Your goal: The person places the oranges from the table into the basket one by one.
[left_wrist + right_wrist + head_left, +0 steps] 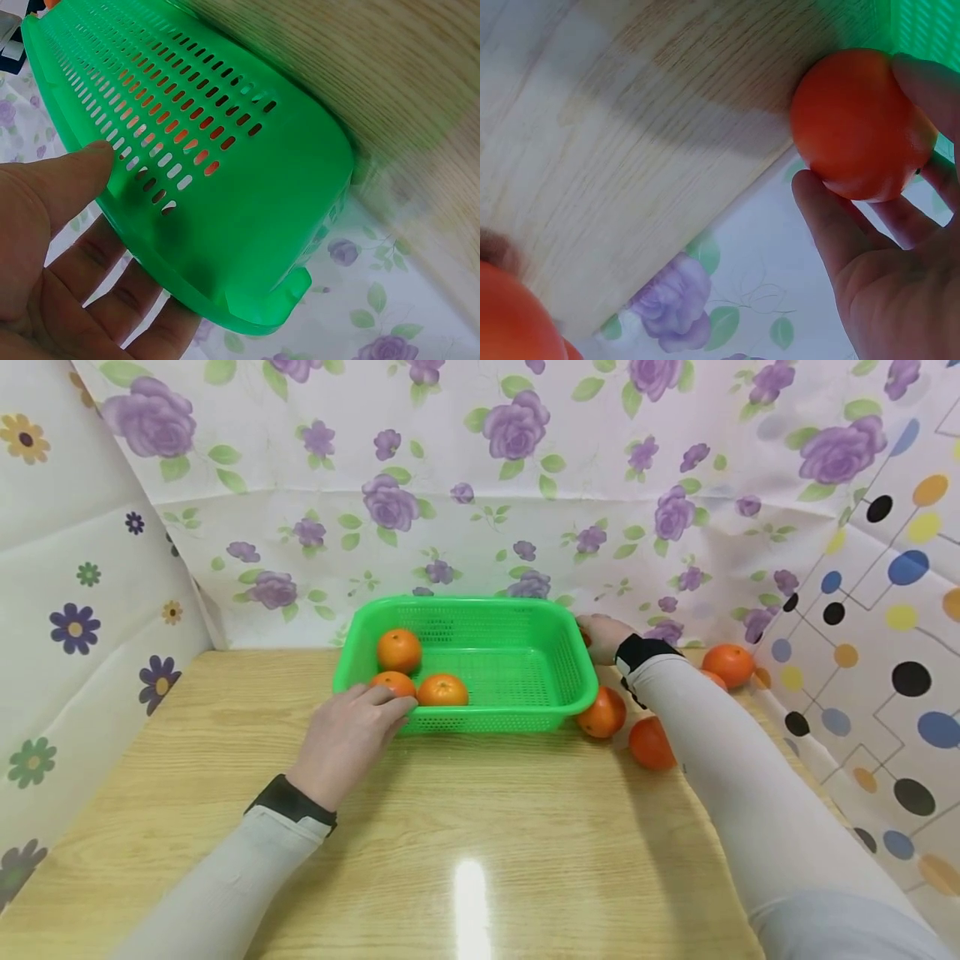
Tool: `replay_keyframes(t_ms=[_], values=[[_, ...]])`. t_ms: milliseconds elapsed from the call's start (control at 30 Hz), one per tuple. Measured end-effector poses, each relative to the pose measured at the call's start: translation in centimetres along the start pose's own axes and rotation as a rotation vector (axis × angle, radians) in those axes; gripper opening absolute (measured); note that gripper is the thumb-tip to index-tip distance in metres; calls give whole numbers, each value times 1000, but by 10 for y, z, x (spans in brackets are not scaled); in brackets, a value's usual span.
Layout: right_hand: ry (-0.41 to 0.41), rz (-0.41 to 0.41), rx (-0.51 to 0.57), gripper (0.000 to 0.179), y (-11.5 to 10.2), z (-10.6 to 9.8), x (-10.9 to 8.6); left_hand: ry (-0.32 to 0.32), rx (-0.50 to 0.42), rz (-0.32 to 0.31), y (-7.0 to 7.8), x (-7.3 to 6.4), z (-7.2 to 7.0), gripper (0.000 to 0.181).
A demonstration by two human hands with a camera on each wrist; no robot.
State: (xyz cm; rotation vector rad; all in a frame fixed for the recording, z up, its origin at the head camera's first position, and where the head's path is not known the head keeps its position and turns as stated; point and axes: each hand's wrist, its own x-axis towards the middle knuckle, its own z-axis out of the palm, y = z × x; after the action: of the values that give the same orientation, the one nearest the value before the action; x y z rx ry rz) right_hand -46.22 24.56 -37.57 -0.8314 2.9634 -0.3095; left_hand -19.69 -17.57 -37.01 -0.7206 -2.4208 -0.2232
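Observation:
A green plastic basket with perforated walls stands on the table. My left hand grips its near rim at the left corner, with the thumb outside the wall and the fingers over the edge, as the left wrist view shows. Inside, at the left end, are three oranges: one at the back, another by the near wall and a third partly behind my fingers. Beyond the basket's right end, my right hand holds an orange between thumb and fingers, close beside the basket wall.
On the table right of the basket lie more oranges: one at its near right corner, another partly hidden by my right sleeve, and one farther back. Flowered cloth hangs behind the wooden table, with patterned cloth at both sides.

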Motion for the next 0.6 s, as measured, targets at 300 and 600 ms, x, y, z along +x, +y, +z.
replay_keyframes(t_ms=[300, 600], values=[[5, -12, -1, 44, -8, -10, -19, 21, -15, 6, 1, 0, 2, 24], [-3, 91, -30, 67, -8, -26, -34, 36, -17, 29, -1, -2, 2, 23]])
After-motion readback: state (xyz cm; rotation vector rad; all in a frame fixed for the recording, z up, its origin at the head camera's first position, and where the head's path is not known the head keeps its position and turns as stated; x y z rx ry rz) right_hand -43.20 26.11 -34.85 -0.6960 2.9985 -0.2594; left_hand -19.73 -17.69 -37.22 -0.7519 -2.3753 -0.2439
